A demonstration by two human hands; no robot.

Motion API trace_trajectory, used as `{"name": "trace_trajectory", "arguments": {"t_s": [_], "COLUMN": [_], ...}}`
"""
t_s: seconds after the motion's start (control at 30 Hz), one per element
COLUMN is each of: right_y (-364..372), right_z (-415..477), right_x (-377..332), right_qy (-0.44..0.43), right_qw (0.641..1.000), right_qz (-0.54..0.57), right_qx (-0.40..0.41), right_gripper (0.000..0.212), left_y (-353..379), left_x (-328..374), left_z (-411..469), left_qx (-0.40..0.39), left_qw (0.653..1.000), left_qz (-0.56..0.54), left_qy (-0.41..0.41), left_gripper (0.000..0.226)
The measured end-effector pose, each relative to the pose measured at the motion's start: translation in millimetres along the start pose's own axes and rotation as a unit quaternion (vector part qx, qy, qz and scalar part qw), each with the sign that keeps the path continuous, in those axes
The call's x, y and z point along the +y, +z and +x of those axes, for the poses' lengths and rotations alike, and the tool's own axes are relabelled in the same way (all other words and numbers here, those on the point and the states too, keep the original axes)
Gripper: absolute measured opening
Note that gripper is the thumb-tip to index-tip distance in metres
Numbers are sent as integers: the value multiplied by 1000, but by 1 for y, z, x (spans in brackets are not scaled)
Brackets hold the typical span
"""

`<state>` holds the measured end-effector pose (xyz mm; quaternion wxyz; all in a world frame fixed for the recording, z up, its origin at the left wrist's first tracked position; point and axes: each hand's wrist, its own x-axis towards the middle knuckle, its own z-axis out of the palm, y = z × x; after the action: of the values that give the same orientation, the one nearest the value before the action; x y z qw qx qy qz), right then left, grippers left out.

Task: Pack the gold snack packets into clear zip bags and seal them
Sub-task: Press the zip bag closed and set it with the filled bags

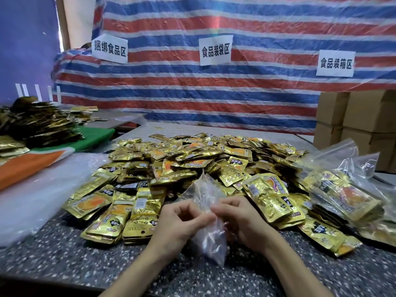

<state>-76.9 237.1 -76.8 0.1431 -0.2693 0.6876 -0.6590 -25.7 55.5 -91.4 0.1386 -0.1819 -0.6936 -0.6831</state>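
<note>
Both hands, left hand (182,217) and right hand (240,215), pinch one clear zip bag (206,221) just before the gold snack packets (192,159).

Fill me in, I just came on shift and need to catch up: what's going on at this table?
A person is packing snacks. The left hand and right hand pinch one clear zip bag above the speckled table; it looks empty, apparently being opened. A large pile of gold snack packets lies loose just behind it. At the right sit filled bags of packets.
</note>
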Motion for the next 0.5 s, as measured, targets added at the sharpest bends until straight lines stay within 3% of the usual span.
{"name": "trace_trajectory", "arguments": {"t_s": [0.13,0.2,0.3,0.37,0.43,0.47,0.5], "right_y": [-12,-16,-16,-17,-25,-30,-36], "right_z": [-7,-12,-17,-18,-18,-18,-18], "right_x": [-13,-19,-24,-23,-18,-15,-11], "right_qy": [-18,-47,-68,-86,-146,-173,-181], "right_qw": [989,970,954,948,941,912,856], "right_qz": [122,207,276,285,140,0,-136], "right_qx": [83,117,99,117,272,373,465], "right_gripper": [28,25,43,50,53,53,47], "left_y": [-10,-13,-5,2,6,7,9], "left_x": [0,0,1,7,16,23,31], "left_z": [2,2,-4,-6,-3,-1,3], "left_qx": [105,144,126,100,95,93,84], "left_qw": [988,986,986,990,992,992,993], "left_qz": [-110,-71,-19,-27,-5,11,20], "left_qy": [-2,46,104,91,80,82,84], "left_gripper": [33,29,24,20,21,22,22]}}
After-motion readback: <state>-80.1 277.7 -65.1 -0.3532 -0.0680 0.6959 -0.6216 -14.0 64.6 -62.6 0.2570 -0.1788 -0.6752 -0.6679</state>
